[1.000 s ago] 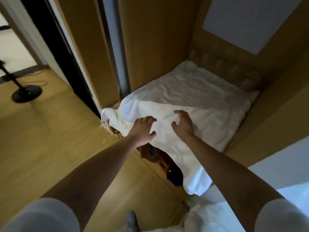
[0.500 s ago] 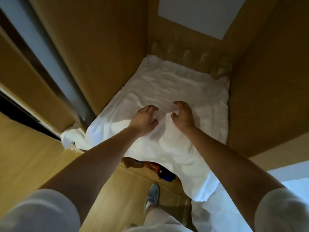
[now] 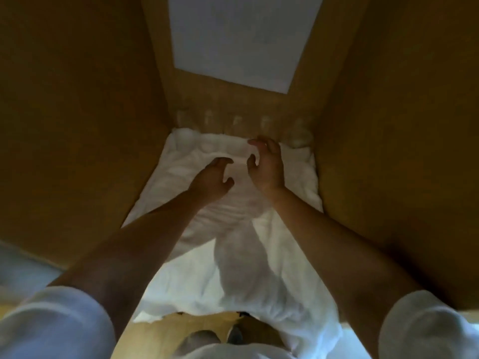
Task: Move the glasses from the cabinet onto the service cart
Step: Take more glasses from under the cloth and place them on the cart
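I see the glasses [image 3: 210, 120] in a row at the back of the cabinet [image 3: 77, 125], just beyond my right hand [image 3: 267, 167], whose fingers are spread and empty. Left hand [image 3: 211, 181] is nearer me, loose and empty, over the white cloth [image 3: 285, 255]. Glasses are blurred and faint; can't tell if the fingertips touch one.

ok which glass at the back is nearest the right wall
The end glass in the back right corner, just beyond the right hand; the other glasses stand in a row to its left along the back wall.
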The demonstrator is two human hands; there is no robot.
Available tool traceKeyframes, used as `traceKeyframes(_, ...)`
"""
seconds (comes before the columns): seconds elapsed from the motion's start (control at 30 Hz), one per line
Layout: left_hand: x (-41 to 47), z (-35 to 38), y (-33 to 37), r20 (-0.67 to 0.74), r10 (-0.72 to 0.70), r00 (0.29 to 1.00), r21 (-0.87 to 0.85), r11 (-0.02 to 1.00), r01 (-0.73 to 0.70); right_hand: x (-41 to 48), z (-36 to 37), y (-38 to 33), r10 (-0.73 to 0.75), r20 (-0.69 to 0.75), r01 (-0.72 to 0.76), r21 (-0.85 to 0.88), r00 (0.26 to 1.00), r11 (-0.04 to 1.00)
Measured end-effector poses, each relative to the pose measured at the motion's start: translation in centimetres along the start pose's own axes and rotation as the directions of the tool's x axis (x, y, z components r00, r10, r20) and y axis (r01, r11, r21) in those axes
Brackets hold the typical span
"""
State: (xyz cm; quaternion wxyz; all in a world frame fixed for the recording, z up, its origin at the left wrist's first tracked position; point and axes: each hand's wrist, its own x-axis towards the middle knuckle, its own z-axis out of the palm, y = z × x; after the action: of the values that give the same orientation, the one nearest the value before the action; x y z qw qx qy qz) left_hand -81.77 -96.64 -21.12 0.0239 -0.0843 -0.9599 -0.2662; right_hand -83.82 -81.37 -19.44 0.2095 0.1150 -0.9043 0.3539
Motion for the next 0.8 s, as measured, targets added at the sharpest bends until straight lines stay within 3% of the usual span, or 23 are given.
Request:
traceKeyframes(0.17, 5.7, 0.9, 4.1, 0.028, 0.254, 0.967, 0.003, 0.967, -0.255, 3.2, -3.0, 2.0, 0.051, -0.186, -0.069, -0.09, 0.981, 0.994)
traceKeyframes(0.27, 8.4, 0.8, 5.2, 0.014, 0.349, 0.937, 0.011, 0.937, -0.35, 4.1, -4.7, 3.9, 0.118, -0.162, -0.149, -0.197, 0.98, 0.969)
traceKeyframes(0.37, 11.0, 0.1, 5.4, -0.017, 0.381, 0.924, 0.024, 0.924, -0.381, 5.3, -5.4, 5.6, 0.272, -0.009, -0.263, -0.282, 0.962, 0.922)
traceKeyframes(0.47, 13.7, -0.7, 5.9, 0.011, 0.412, 0.911, 0.081, 0.908, -0.411, 5.7, -5.5, 6.1, 0.383, 0.117, -0.356, -0.201, 0.916, 0.913)
traceKeyframes(0.53, 15.7, -0.9, 6.3, 0.063, 0.409, 0.91, 0.128, 0.901, -0.414, 5.5, -5.4, 6.2, 0.39, 0.14, -0.358, -0.208, 0.91, 0.91)
traceKeyframes(0.63, 18.0, -0.4, 6.6, 0.195, 0.386, 0.902, 0.352, 0.831, -0.431, 5.6, -5.8, 6.7, 0.379, 0.156, -0.32, -0.307, 0.912, 0.896)
traceKeyframes(0.8, 19.9, -0.5, 6.8, 0.218, 0.314, 0.924, 0.553, 0.741, -0.382, 5.9, -6.8, 6.0, 0.454, 0.19, -0.373, -0.346, 0.871, 0.861)
